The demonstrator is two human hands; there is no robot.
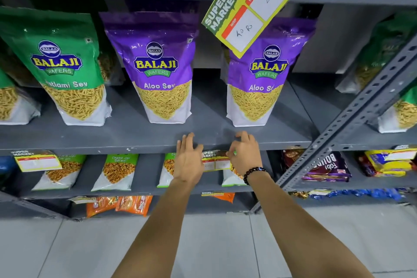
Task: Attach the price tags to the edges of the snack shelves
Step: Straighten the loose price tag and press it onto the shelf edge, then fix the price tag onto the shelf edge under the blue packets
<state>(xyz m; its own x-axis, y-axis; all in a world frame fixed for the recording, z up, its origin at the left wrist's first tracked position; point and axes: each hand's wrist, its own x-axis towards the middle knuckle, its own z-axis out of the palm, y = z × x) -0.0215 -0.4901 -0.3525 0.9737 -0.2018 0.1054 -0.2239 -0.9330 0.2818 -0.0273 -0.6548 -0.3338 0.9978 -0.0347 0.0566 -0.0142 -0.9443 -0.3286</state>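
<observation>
A yellow and green price tag (214, 160) hangs at the front edge of the grey middle shelf (112, 148), between my two hands. My left hand (188, 160) rests on the tag's left end with its fingers spread over the shelf lip. My right hand (244, 153) pinches the tag's right end against the edge. A large tag (250, 7) reading 40 Rs and 20 Rs hangs tilted from the top shelf edge. Another tag (37, 161) sits on the same middle edge at far left.
Green and purple Balaji snack bags (162, 67) stand on the middle shelf. Smaller bags (117, 170) fill the shelf below, orange packs (126, 204) lie at the bottom. A slotted grey upright (352, 119) slants across the right, with biscuit packs (327, 168) behind. Grey floor tiles lie below.
</observation>
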